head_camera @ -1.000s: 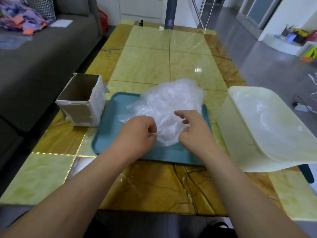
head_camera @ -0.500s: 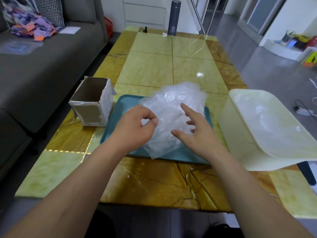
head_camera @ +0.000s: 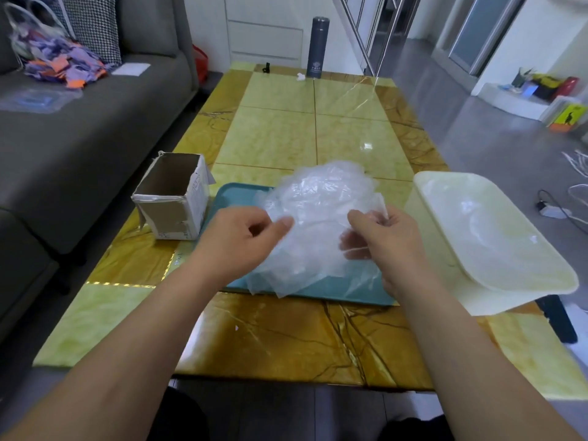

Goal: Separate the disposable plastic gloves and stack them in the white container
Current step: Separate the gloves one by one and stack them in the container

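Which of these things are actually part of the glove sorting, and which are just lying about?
Part of the job: plastic gloves, teal tray under them, white container, left hand and right hand, both pinching gloves.

Just lying about: cardboard box, grey flask, sofa with coloured scraps.
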{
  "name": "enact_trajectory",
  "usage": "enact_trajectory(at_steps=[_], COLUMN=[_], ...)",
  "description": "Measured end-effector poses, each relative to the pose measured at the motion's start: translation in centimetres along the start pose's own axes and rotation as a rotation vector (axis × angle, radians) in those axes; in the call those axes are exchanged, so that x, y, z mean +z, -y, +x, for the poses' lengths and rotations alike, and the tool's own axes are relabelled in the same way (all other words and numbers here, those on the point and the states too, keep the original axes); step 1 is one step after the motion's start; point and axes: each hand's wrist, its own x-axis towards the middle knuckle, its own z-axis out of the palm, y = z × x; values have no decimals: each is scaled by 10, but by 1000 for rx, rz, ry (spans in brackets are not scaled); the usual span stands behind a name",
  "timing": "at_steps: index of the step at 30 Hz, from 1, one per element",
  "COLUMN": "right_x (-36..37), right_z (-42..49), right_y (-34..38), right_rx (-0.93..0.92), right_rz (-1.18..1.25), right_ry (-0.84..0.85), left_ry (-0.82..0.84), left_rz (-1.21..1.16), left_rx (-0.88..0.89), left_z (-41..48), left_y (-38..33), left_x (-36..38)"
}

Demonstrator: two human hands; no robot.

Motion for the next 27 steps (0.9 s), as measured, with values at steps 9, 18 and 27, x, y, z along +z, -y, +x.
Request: enact_trajectory(at_steps=[9,18,27], right_x=[-9,-1,8], right_z=[2,-6,-5], right_y=[-10,-10,-15], right_rx=[-38,49,75], right_rz=[-94,-87,-59], right_ry=[-153,-69,-62], left_ry=[530,490,12], left_rz=[501,281,-449], left_rx=[19,-139,-195], left_z=[-12,-8,-9], left_y=[7,24,-5], left_x=[24,2,-21])
